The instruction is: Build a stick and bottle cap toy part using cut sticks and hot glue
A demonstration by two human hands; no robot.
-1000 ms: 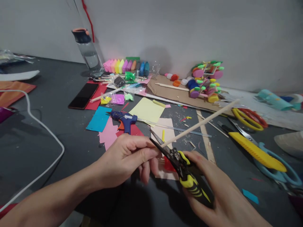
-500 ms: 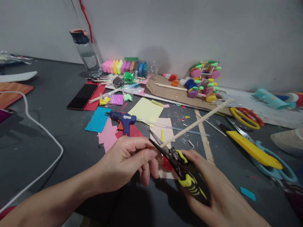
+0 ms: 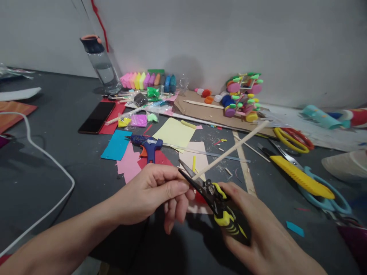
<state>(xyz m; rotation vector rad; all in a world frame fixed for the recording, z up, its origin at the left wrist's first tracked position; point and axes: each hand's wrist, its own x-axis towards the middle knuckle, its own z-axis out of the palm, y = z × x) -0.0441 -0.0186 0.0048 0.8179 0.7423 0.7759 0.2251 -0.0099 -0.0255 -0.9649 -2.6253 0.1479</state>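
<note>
My right hand [image 3: 258, 229] is wrapped round the yellow and black handles of a pair of pliers [image 3: 216, 202]. Their dark, pointed jaws stand apart, with a thin wooden stick [image 3: 233, 148] running between them. My left hand [image 3: 163, 191] pinches the near end of that stick between thumb and forefinger, right beside the jaws. From there the stick slants up to the right, its far end free in the air. Under the hands lie a pale pink paper [image 3: 197, 149] and a red thing [image 3: 200, 198] mostly hidden by the pliers.
A blue glue gun [image 3: 149, 144] lies beyond my left hand, near a phone [image 3: 96, 117] and a water bottle [image 3: 103, 68]. To the right are a yellow cutter [image 3: 302, 175] and blue-handled scissors [image 3: 341, 200]. Small colourful models [image 3: 243, 97] stand on cardboard [image 3: 189, 110] at the wall.
The view has shifted slightly, so the table things sit a little further left. Both hands, the pliers and the stick keep nearly the same pose.
</note>
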